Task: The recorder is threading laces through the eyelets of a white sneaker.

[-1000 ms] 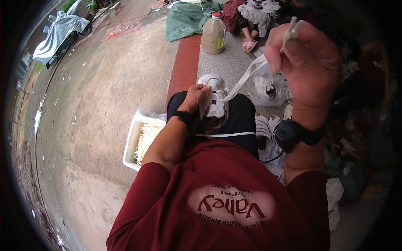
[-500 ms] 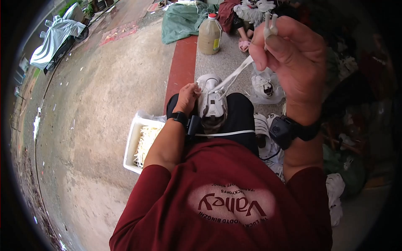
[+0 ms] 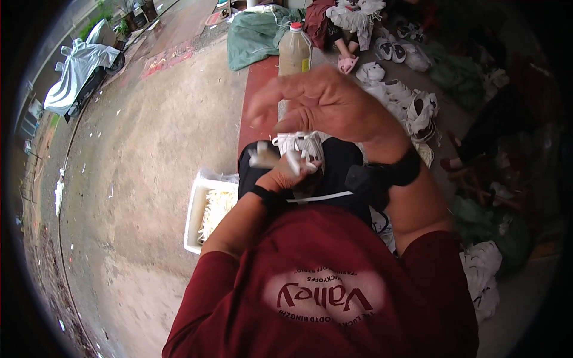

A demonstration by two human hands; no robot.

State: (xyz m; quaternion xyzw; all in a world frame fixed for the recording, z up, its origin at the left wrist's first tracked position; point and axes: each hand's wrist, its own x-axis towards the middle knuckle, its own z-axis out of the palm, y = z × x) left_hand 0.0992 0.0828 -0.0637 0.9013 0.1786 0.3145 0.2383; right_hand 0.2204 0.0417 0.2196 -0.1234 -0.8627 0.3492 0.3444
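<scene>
Shoe (image 3: 309,143) rests on your lap (image 3: 344,160), likely steadied there so both hands are free. Your left hand (image 3: 280,177) is at its near left; blur hides whether the fingers grip. Your right hand (image 3: 334,110) hovers above, fingers curled but parted. A tub (image 3: 191,224) of laces (image 3: 216,213) stands left, probably for easy reach.
</scene>
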